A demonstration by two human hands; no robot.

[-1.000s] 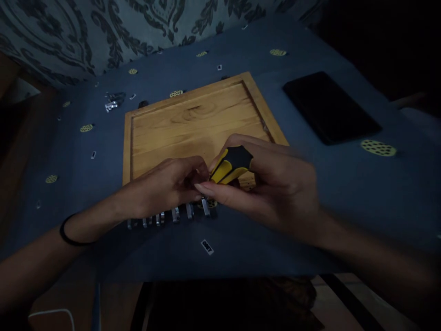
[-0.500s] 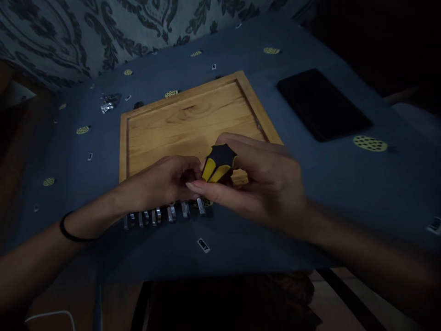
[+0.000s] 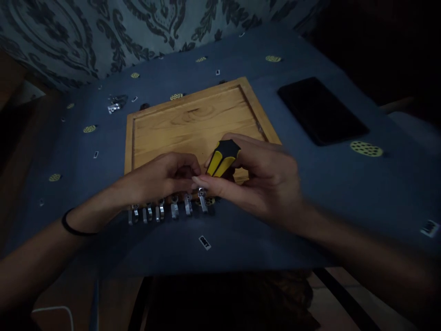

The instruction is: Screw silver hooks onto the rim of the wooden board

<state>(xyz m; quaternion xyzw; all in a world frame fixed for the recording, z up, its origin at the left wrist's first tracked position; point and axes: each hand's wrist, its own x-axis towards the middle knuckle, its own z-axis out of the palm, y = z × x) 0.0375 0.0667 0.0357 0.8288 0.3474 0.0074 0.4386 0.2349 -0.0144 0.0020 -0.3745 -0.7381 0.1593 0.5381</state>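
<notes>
My right hand (image 3: 265, 177) is closed around the black and yellow handle of a screwdriver (image 3: 223, 158), whose butt end points up towards me. The fingers hide its shaft and tip. Beside it my left hand (image 3: 165, 177) is closed in a pinch at the near edge of a framed wooden panel (image 3: 165, 133); whatever is between those fingertips is hidden. Several shiny metal fittings (image 3: 175, 208), like small hinges, stick out in a row along that near edge. The rightmost metal fitting (image 3: 202, 201) is just below my right thumb.
More loose metal fittings (image 3: 114, 107) lie beyond the panel's left corner. A black tablet-like slab (image 3: 322, 110) rests to the right on the blue patterned tablecloth (image 3: 258, 248). Behind the table hangs a patterned curtain or cloth (image 3: 138, 27).
The view has shifted slightly. The screwdriver handle has moved a little to the right and up in my right hand, and more of the rightmost fitting shows. My left hand stays pinched beside it.
</notes>
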